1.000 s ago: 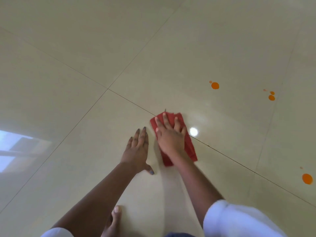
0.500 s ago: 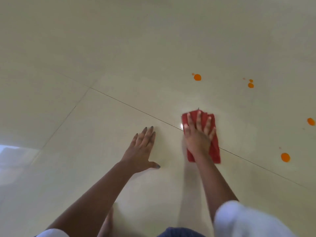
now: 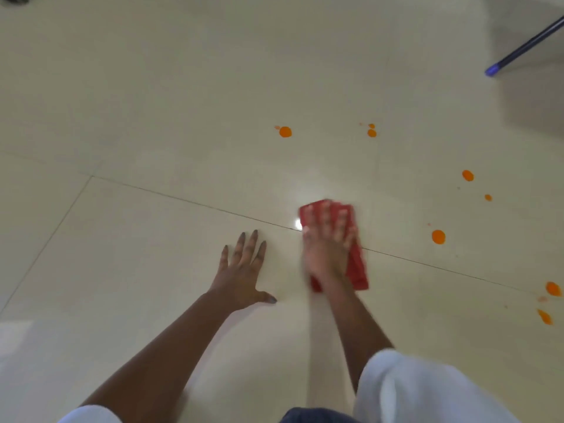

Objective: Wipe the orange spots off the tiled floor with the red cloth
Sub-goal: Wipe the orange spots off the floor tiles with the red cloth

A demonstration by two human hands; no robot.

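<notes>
Left hand [image 3: 242, 274] lies flat with fingers [image 3: 250, 244] spread; right hand [image 3: 328, 250] presses palm-down, motion-blurred.

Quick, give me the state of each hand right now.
Left hand: open, flat on the tiled floor, holding nothing.
Right hand: open, fingers spread, pressing flat on the red cloth, not gripping it.

One folded red cloth [image 3: 355, 264] lies on the glossy cream tiled floor [image 3: 152, 117]. About nine round orange spots [image 3: 285, 131] show, two bare hands [image 3: 241, 276], and one dark blue-tipped pole [image 3: 525, 44].
</notes>
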